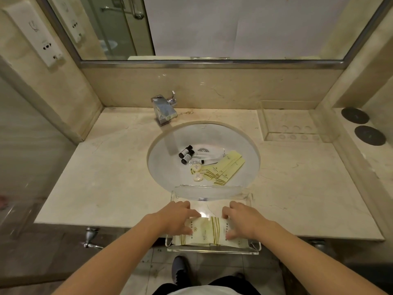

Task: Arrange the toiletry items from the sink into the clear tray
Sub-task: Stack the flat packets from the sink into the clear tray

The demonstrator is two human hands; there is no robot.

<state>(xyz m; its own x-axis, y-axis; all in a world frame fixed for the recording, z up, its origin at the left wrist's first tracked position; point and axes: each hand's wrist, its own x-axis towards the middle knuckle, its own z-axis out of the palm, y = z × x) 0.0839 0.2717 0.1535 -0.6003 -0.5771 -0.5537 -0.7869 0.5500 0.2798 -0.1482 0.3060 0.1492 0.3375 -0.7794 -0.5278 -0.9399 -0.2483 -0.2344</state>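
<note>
Your left hand [180, 218] and right hand [242, 220] pressing white packets [209, 231] flat, seemingly inside clear tray [212, 251], sink [161, 167] toiletries beyond your fingertips

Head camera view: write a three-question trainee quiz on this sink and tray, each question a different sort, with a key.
1. True or false: the two dark bottles already lie in the clear tray.
2. Multiple choice: where do both hands, left hand and right hand, rest? A) on the faucet B) on the white packets in the tray C) inside the sink basin
3. Fill in: the long yellow sachets lie to the ___ of the dark bottles, as seen by the camera.

Key: 1 false, they lie in the basin; 2 B; 3 right.
</note>
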